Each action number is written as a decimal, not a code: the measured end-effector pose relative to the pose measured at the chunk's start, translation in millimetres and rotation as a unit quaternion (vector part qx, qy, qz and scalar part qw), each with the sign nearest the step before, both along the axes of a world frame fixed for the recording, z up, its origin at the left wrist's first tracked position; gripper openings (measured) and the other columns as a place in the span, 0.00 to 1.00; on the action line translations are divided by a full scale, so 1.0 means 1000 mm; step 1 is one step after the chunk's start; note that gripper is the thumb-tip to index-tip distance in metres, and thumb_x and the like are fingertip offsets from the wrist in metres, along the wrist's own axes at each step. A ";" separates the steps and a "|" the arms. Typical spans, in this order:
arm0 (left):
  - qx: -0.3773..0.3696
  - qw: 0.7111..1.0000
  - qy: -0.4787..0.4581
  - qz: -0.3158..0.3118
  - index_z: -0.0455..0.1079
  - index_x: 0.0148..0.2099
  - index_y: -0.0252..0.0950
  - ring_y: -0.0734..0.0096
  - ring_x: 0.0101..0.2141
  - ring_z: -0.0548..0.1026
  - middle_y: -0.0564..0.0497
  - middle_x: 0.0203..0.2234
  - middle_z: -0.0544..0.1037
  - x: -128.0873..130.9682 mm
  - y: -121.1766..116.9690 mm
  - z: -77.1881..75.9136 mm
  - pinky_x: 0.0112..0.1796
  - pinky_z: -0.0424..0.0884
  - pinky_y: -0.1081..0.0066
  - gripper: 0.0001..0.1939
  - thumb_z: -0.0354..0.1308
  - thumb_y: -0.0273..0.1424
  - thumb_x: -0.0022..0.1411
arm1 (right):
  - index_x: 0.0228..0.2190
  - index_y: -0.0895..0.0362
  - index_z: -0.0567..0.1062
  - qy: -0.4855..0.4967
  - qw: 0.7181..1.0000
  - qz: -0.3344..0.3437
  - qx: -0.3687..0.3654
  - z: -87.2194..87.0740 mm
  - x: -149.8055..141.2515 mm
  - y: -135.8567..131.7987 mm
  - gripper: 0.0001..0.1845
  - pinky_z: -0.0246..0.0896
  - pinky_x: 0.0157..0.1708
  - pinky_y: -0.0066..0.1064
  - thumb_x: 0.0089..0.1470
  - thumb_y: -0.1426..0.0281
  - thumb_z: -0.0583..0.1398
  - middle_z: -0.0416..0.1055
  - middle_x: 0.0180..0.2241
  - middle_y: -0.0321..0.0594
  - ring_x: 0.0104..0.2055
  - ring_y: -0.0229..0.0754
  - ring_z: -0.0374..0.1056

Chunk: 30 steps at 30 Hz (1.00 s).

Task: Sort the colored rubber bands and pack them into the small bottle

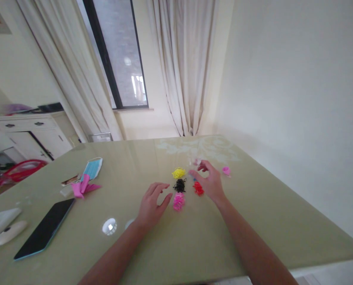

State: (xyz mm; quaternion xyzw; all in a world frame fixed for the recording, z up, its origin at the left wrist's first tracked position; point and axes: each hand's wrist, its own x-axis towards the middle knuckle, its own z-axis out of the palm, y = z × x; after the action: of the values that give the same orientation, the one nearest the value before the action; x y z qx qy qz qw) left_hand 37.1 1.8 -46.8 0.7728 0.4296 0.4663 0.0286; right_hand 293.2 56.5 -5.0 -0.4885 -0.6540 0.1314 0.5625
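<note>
Small heaps of what look like little rubber bands lie on the table: a yellow heap (178,173), a black heap (180,185), a pink heap (178,201) and a red heap (198,189). My left hand (151,204) hovers left of the black and pink heaps, thumb and fingers apart, with nothing between them. Above the red heap is my right hand (211,181), fingers curved and thumb spread away from them. Just past its fingertips lies a small clear and pinkish item (197,161), too blurred to name. Some blue bits (194,179) show partly under the hand.
A small pink object (226,170) lies to the right on the table (271,221). Toward the left are a blue face mask (92,169), a folded pink piece (83,186), a dark tablet (45,228) and a white mouse (11,232). A wall bounds the right side.
</note>
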 end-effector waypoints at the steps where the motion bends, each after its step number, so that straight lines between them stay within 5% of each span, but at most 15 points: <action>1: -0.002 1.000 -0.008 0.001 0.70 0.60 0.42 0.62 0.43 0.79 0.45 0.48 0.80 0.000 -0.001 0.000 0.43 0.77 0.63 0.18 0.63 0.37 0.70 | 0.44 0.55 0.79 -0.005 0.998 0.056 -0.012 0.001 -0.012 -0.008 0.22 0.67 0.40 0.36 0.55 0.52 0.69 0.79 0.34 0.40 0.35 0.46 0.72; 4: -0.011 1.000 -0.018 0.002 0.64 0.67 0.43 0.55 0.51 0.78 0.42 0.55 0.78 -0.001 -0.003 -0.002 0.49 0.77 0.57 0.32 0.68 0.41 0.65 | 0.45 0.54 0.80 -0.033 0.982 0.182 -0.030 0.000 -0.041 -0.028 0.21 0.68 0.38 0.34 0.57 0.53 0.69 0.80 0.35 0.39 0.35 0.44 0.74; 9: -0.028 0.999 -0.036 0.001 0.71 0.57 0.43 0.60 0.45 0.79 0.47 0.45 0.81 -0.005 0.001 0.003 0.45 0.78 0.61 0.19 0.67 0.38 0.66 | 0.46 0.54 0.81 -0.008 0.965 0.252 -0.076 -0.006 -0.044 -0.028 0.22 0.72 0.39 0.34 0.58 0.53 0.68 0.82 0.39 0.42 0.37 0.45 0.77; 11: -0.032 0.997 -0.055 0.035 0.72 0.56 0.42 0.59 0.46 0.79 0.47 0.46 0.81 -0.012 0.008 0.005 0.45 0.77 0.61 0.18 0.65 0.38 0.66 | 0.48 0.54 0.81 0.010 0.978 0.187 -0.094 -0.007 -0.027 -0.016 0.21 0.73 0.39 0.35 0.59 0.54 0.67 0.83 0.42 0.44 0.38 0.45 0.78; 13: -0.050 0.992 -0.081 0.081 0.71 0.55 0.40 0.58 0.46 0.79 0.45 0.47 0.81 -0.022 0.017 0.005 0.46 0.78 0.58 0.18 0.64 0.40 0.66 | 0.46 0.55 0.82 0.003 0.994 0.042 -0.105 -0.009 -0.003 0.000 0.18 0.72 0.37 0.36 0.63 0.57 0.62 0.83 0.41 0.46 0.36 0.46 0.77; 16: -0.089 0.985 -0.084 0.122 0.70 0.56 0.39 0.53 0.47 0.80 0.43 0.48 0.81 -0.041 0.031 -0.001 0.48 0.77 0.52 0.20 0.62 0.43 0.66 | 0.35 0.55 0.83 -0.099 0.977 -0.105 -0.157 -0.018 0.032 0.019 0.13 0.70 0.36 0.38 0.60 0.62 0.61 0.82 0.34 0.46 0.34 0.48 0.76; 21: -0.149 0.975 -0.068 0.148 0.68 0.55 0.39 0.49 0.49 0.81 0.41 0.49 0.82 -0.061 0.046 -0.015 0.50 0.77 0.48 0.22 0.61 0.44 0.64 | 0.20 0.54 0.80 -0.153 0.955 -0.105 -0.233 -0.041 0.053 0.031 0.08 0.64 0.30 0.37 0.46 0.68 0.70 0.78 0.23 0.43 0.27 0.47 0.73; 30: -0.164 0.976 -0.076 0.123 0.67 0.55 0.38 0.51 0.48 0.82 0.39 0.50 0.82 -0.055 0.050 -0.021 0.51 0.77 0.48 0.21 0.59 0.43 0.65 | 0.23 0.55 0.82 -0.131 0.959 -0.080 -0.239 -0.040 0.048 0.035 0.06 0.65 0.30 0.36 0.50 0.70 0.66 0.81 0.25 0.44 0.28 0.47 0.76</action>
State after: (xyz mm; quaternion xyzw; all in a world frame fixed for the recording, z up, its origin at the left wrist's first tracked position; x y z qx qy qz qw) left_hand -17.5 51.8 -68.1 0.6612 0.5888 0.4464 0.1300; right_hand 341.2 91.4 -45.1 -0.6727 -0.6301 0.1734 0.3471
